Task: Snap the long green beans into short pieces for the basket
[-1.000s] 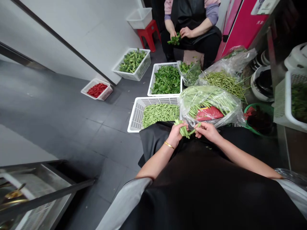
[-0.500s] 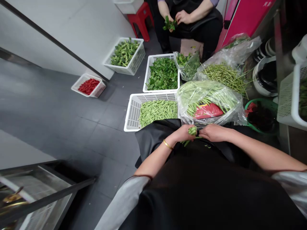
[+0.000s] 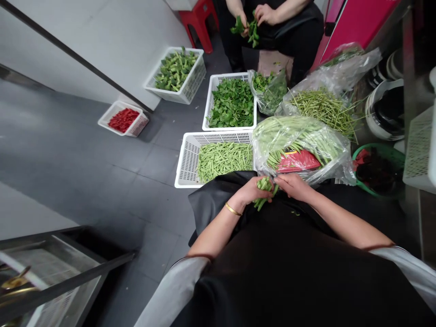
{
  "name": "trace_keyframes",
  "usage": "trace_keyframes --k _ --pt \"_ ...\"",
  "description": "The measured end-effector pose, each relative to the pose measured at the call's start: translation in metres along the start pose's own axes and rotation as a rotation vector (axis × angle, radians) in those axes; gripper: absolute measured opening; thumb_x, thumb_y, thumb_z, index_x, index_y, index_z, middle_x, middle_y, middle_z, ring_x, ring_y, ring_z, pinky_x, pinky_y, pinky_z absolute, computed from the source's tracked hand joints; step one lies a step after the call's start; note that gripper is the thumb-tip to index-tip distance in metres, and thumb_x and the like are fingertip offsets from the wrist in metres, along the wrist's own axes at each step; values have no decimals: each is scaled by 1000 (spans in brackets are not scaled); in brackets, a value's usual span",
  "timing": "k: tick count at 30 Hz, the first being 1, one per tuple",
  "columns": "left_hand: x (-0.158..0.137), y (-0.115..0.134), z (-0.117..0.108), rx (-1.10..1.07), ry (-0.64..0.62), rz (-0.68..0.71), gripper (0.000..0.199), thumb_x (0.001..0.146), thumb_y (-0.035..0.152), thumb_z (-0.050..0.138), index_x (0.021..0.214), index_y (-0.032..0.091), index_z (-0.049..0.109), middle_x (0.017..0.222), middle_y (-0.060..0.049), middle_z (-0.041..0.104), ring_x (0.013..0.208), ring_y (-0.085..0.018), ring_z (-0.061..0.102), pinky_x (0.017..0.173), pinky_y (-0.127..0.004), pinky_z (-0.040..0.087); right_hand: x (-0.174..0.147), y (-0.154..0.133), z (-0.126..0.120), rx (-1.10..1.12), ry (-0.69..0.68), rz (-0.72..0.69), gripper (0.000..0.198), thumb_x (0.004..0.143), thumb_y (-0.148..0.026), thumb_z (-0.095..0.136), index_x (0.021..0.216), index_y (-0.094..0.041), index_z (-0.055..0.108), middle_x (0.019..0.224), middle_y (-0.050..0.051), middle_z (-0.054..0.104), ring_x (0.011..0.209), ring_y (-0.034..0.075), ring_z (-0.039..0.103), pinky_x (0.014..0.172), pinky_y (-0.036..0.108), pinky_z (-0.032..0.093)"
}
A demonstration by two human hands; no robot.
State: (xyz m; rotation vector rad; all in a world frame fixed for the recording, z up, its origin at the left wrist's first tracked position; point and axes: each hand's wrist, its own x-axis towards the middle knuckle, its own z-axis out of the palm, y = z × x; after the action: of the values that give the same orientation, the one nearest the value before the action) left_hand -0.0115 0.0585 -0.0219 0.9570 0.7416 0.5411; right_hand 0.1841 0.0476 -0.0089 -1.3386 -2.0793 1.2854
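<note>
My left hand is closed round a small bunch of green beans above my dark apron. Close beside it, my right hand pinches with thumb and fingers at a green bean by the bunch; the fingertips partly hide it. Just beyond my hands a clear plastic bag lies open with long green beans and a red packet in it. To its left, a white basket holds short pieces of green bean.
Farther off stand baskets of leafy greens, green stalks and red chillies. A co-worker's hands hold leafy sprigs. Long thin stems lie on plastic, with a green basin at right and a metal rack at lower left.
My right hand has moved left, nearer my left hand, and the bean bunch is now more visible and tilted. The co-worker's hands have drawn apart slightly with the sprigs. The view has shifted a little.
</note>
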Motion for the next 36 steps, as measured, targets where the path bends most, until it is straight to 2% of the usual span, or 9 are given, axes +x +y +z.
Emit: trace_keyframes --k 4,7,10,13,17,20,24,27,36 --pt "-8 14 -3 185 -342 -65 32 59 22 80 81 11 59 73 -2 64 60 -13 61 57 -24 50 -22 -15 16 716 -425 10 55 86 -70 42 60 -21 38 41 -9 34 31 7 33 36 21 29" --pt "-15 26 -10 305 -314 -55 27 62 21 77 81 12 60 75 -2 64 62 -12 61 58 -23 49 -33 -10 12 843 -572 62 54 81 -70 49 62 -21 39 41 -10 32 31 6 30 34 20 27" --pt "-21 41 -43 347 87 19 29 66 24 75 88 13 59 80 -3 65 65 -13 63 63 -26 51 -22 24 -13 431 -641 232 48 85 -63 49 72 -17 56 44 -5 46 37 11 46 43 24 39" --pt "-24 61 -106 643 559 8 32 72 25 73 98 12 60 76 0 64 66 -13 62 67 -29 52 9 62 -34 -298 -441 351 38 82 -51 60 89 -15 66 73 8 68 66 22 65 62 30 47" --pt "-20 78 -169 1071 779 -122 92 58 25 86 135 2 41 125 -18 58 113 -27 55 99 -43 42 61 84 -27 -713 -79 341 44 90 -47 50 121 -16 56 125 18 60 105 29 62 83 36 47" --pt "1 73 -147 1214 782 64 88 74 40 75 142 3 34 135 -22 51 122 -28 50 103 -43 39 91 86 -11 -776 -66 378 46 93 -42 48 125 -9 49 127 24 56 110 32 60 87 38 45" --pt "53 41 -63 1562 272 398 56 82 47 63 131 21 57 143 -14 46 137 -30 35 111 -48 30 99 101 -12 -776 -80 371 36 97 -32 39 124 -9 48 117 21 63 107 28 62 87 34 43" --pt "90 22 -34 1771 25 364 37 84 45 59 109 20 71 148 -14 41 144 -37 19 113 -61 16 89 118 -32 -786 -75 383 34 99 -29 35 121 -10 52 112 20 66 103 27 63 85 32 44" --pt "91 97 -110 2054 447 181 20 81 18 58 86 5 73 144 -23 43 142 -40 21 111 -59 21 65 155 -87 -742 -86 366 39 97 -36 38 121 -16 60 111 17 67 96 27 64 82 34 44"
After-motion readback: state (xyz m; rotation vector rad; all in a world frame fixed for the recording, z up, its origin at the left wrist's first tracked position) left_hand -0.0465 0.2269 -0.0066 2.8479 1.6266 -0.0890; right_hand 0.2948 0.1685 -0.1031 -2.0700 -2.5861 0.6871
